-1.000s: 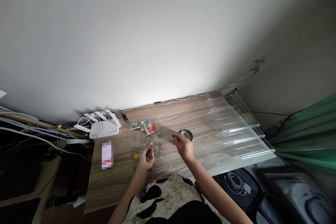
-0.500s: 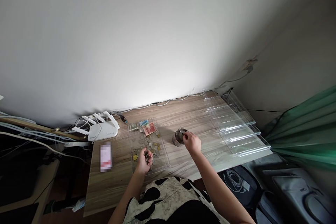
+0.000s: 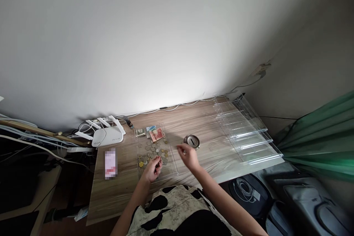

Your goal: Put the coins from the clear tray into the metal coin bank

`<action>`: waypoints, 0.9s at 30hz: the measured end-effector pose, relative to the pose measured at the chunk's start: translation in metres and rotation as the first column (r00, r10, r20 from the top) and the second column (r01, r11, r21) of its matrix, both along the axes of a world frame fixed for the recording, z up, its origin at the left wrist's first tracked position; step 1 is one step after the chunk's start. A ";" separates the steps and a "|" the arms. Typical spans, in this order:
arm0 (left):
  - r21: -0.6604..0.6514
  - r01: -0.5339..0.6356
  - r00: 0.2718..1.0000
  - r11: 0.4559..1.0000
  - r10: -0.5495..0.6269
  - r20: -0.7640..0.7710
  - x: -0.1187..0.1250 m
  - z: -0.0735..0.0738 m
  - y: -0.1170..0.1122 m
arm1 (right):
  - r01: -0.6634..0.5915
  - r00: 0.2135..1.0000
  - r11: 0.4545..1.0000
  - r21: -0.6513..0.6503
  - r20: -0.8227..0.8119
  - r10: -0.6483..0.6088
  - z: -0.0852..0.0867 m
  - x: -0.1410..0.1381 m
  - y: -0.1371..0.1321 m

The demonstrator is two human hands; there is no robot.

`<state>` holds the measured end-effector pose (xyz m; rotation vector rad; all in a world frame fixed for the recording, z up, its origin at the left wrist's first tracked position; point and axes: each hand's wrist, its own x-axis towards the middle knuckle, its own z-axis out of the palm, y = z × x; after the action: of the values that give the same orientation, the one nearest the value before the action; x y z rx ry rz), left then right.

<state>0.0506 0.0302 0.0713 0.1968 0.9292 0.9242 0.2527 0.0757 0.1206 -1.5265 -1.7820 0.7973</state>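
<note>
My left hand [image 3: 153,168] is cupped over the near edge of a clear flat tray [image 3: 173,164] and holds several coins. More loose coins [image 3: 153,152] lie scattered on that tray, with a few banknotes [image 3: 156,134] at its far end. My right hand [image 3: 188,155] hovers between the tray and a round metal tin with a slot in its lid [image 3: 191,141]. Its fingers are pinched together and point left toward the left hand. What they hold, if anything, is too small to see.
A wooden table [image 3: 121,188] carries a white router [image 3: 106,136] with cables at the back left, a blurred card [image 3: 110,162], and a stack of clear acrylic trays [image 3: 246,132] on the right. Bags [image 3: 301,202] sit on the floor to the right, beside a green curtain [image 3: 323,136].
My right hand was at the slot of the metal tin half a second ago; it has come back left toward my left hand. The left hand has stayed over the tray.
</note>
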 end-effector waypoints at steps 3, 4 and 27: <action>0.033 0.043 0.996 0.999 -0.040 -0.082 0.005 -0.002 -0.001 | -0.209 0.976 0.960 -0.189 -0.094 0.194 -0.005 -0.033 -0.015; 0.042 0.057 0.993 0.998 -0.052 -0.102 0.006 -0.002 -0.001 | -0.229 0.971 0.946 -0.229 -0.121 0.206 -0.008 -0.040 -0.017; -0.165 -0.124 0.989 0.978 0.110 -0.096 -0.009 -0.025 -0.011 | 0.427 0.831 0.901 -0.079 0.428 -0.357 -0.003 0.058 0.030</action>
<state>0.0416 0.0196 0.0458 0.0359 1.1040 0.9446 0.3110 0.1056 0.1178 -2.2157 -1.6052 0.4548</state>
